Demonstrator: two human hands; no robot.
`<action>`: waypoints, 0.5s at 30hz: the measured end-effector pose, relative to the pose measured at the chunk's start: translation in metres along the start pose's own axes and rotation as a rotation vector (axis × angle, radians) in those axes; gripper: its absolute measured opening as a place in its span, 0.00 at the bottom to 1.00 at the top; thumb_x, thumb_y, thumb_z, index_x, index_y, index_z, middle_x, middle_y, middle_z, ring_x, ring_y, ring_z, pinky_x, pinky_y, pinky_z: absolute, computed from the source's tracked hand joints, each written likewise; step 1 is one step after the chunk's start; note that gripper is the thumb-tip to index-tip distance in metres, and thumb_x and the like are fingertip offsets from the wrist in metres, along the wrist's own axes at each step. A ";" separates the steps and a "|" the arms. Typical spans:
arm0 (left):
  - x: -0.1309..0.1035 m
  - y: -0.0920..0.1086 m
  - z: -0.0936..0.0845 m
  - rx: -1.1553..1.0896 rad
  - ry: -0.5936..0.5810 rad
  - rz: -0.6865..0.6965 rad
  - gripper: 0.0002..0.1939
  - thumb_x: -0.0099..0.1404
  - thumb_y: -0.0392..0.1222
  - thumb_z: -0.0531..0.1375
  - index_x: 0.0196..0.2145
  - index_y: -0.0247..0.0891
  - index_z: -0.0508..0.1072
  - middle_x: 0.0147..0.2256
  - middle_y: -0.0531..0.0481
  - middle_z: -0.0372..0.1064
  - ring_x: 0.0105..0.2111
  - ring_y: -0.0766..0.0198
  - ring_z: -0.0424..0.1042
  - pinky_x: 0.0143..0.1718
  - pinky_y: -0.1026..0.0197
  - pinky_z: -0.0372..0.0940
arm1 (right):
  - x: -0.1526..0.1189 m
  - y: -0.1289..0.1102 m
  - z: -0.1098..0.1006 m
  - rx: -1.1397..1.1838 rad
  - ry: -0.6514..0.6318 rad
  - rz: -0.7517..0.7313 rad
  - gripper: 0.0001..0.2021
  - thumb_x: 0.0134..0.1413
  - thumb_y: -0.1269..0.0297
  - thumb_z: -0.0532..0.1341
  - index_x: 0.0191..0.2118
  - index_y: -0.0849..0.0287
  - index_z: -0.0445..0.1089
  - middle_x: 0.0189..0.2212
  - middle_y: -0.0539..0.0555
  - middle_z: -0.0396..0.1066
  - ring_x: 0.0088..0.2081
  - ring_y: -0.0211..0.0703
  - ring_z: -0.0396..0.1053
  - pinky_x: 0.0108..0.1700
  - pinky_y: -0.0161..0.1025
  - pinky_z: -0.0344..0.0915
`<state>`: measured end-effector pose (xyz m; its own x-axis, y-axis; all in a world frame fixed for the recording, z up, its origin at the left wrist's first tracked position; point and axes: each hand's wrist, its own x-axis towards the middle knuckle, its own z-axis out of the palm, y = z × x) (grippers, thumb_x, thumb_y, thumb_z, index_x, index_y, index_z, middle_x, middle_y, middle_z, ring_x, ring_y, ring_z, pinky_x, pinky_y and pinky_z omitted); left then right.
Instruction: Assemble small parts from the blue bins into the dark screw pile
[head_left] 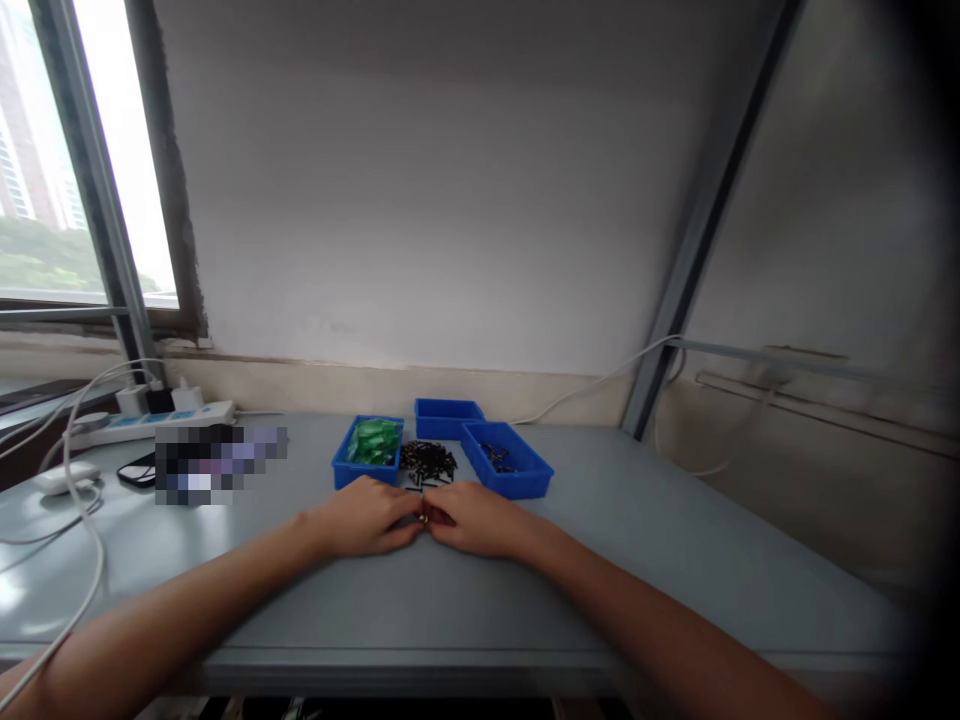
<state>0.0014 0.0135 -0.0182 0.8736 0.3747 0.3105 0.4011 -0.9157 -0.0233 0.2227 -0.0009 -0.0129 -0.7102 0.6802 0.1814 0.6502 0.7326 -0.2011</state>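
Note:
My left hand (369, 515) and my right hand (471, 517) meet at their fingertips low over the grey table. Both are closed around a tiny item between them, too small to name. Just beyond the fingers lies a pile of small dark pieces (429, 461). Left of the pile, a blue bin (366, 473) holds green packets (373, 441). On its right, another blue bin (516, 482) contains some small dark metal-looking parts (496, 457). A third blue bin (450, 421) stands behind the pile, its floor mostly hidden.
At the left are a power strip (187, 420) with plugs, a white charger (67, 478), loose white cables and a dark phone-like object (137, 471) beside a blurred patch. Grey metal posts rise at both sides. The table's front edge (420, 657) runs below my forearms.

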 end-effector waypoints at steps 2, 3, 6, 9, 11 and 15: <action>0.000 0.000 0.000 -0.019 0.011 0.017 0.05 0.71 0.39 0.56 0.38 0.38 0.71 0.32 0.49 0.75 0.30 0.60 0.74 0.30 0.62 0.63 | 0.000 -0.003 -0.002 0.017 -0.011 0.010 0.03 0.58 0.70 0.60 0.33 0.60 0.69 0.31 0.55 0.75 0.31 0.42 0.68 0.31 0.37 0.56; 0.000 -0.001 0.001 -0.026 0.016 0.022 0.06 0.71 0.39 0.56 0.38 0.38 0.71 0.32 0.49 0.74 0.30 0.61 0.73 0.30 0.62 0.63 | 0.000 -0.004 -0.003 0.027 -0.017 0.020 0.03 0.58 0.70 0.60 0.32 0.60 0.68 0.31 0.54 0.74 0.31 0.42 0.67 0.31 0.36 0.56; -0.001 -0.002 0.001 -0.035 0.031 0.036 0.08 0.73 0.40 0.55 0.37 0.38 0.71 0.31 0.49 0.74 0.29 0.61 0.73 0.30 0.62 0.63 | -0.001 -0.006 -0.006 0.055 -0.032 0.055 0.04 0.57 0.71 0.61 0.31 0.60 0.68 0.29 0.52 0.73 0.30 0.41 0.66 0.30 0.36 0.54; 0.000 -0.003 0.001 -0.029 0.042 0.052 0.10 0.74 0.40 0.53 0.36 0.37 0.71 0.31 0.48 0.74 0.29 0.61 0.73 0.30 0.62 0.64 | 0.000 -0.004 -0.005 0.061 -0.022 0.047 0.03 0.59 0.70 0.60 0.32 0.60 0.68 0.29 0.52 0.72 0.31 0.41 0.67 0.30 0.35 0.55; 0.000 -0.003 0.001 -0.024 0.050 0.063 0.11 0.75 0.41 0.52 0.38 0.37 0.71 0.32 0.48 0.74 0.29 0.60 0.74 0.30 0.62 0.64 | 0.000 -0.002 -0.003 0.052 -0.012 0.027 0.04 0.60 0.69 0.60 0.33 0.61 0.68 0.30 0.53 0.73 0.32 0.42 0.68 0.31 0.36 0.56; 0.000 -0.004 0.001 -0.021 0.058 0.069 0.12 0.76 0.41 0.51 0.38 0.37 0.72 0.31 0.48 0.75 0.29 0.60 0.74 0.29 0.62 0.64 | 0.001 0.003 0.001 0.060 -0.012 0.018 0.04 0.62 0.69 0.60 0.34 0.60 0.69 0.31 0.54 0.74 0.33 0.43 0.69 0.33 0.36 0.57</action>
<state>0.0001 0.0170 -0.0191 0.8812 0.3027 0.3632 0.3346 -0.9420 -0.0269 0.2236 0.0020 -0.0143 -0.7018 0.6928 0.1657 0.6461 0.7171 -0.2615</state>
